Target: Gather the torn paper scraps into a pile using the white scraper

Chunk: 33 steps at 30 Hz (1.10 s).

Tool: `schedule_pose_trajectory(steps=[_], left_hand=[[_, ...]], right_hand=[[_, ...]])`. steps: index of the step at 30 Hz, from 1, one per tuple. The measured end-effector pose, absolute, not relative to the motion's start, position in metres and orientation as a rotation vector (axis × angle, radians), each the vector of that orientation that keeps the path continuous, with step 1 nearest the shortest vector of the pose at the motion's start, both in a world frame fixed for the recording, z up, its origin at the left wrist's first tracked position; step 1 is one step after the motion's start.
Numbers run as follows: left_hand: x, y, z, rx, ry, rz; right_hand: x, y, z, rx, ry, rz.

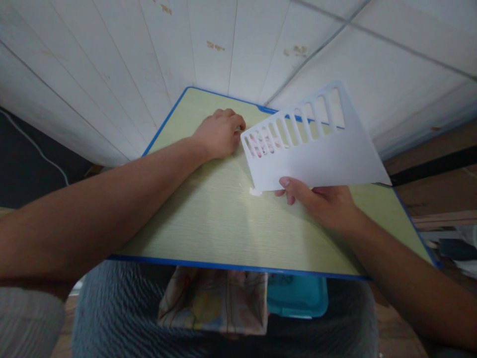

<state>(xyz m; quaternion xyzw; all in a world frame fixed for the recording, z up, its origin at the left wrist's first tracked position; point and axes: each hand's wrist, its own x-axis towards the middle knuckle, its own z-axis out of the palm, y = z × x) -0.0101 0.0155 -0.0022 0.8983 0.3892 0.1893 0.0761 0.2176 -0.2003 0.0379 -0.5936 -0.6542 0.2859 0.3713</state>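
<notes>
From my remote view, the right hand (328,206) pinches the white slotted sheet (316,161) by its lower edge, tilted above the tabletop (208,214). The left hand (219,134) lies curled beside its narrow end; I cannot tell if it grips something. The sheet could bend or swing, I judge, because only 1 hand supports it. It looks thin and smooth, its slots rounded; the tabletop is wood-grained, blue-edged. Nearer sits a teal plastic box (298,298).
</notes>
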Motion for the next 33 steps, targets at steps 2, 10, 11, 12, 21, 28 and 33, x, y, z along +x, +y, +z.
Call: schedule_pose_trajectory(steps=[2, 10, 11, 12, 21, 28, 33], left_hand=[[-0.010, 0.013, 0.001, 2.704, 1.155, 0.518], [-0.007, 0.010, 0.002, 2.663, 1.228, 0.550], [-0.007, 0.010, 0.002, 2.664, 1.221, 0.547], [-0.007, 0.010, 0.002, 2.665, 1.221, 0.542], [-0.006, 0.012, -0.001, 2.636, 1.255, 0.569], [-0.007, 0.010, 0.003, 2.663, 1.249, 0.512], [-0.008, 0.011, 0.000, 2.666, 1.226, 0.585]], right_hand=[[0.215, -0.202, 0.041, -1.510, -1.699, 0.774], [0.219, -0.199, 0.040, -1.483, -1.635, 0.723], [0.219, -0.198, 0.040, -1.499, -1.655, 0.723], [0.220, -0.198, 0.040, -1.514, -1.664, 0.721], [0.225, -0.196, 0.043, -1.456, -1.572, 0.776], [0.231, -0.191, 0.044, -1.519, -1.523, 0.631], [0.226, -0.193, 0.039, -1.480, -1.615, 0.660]])
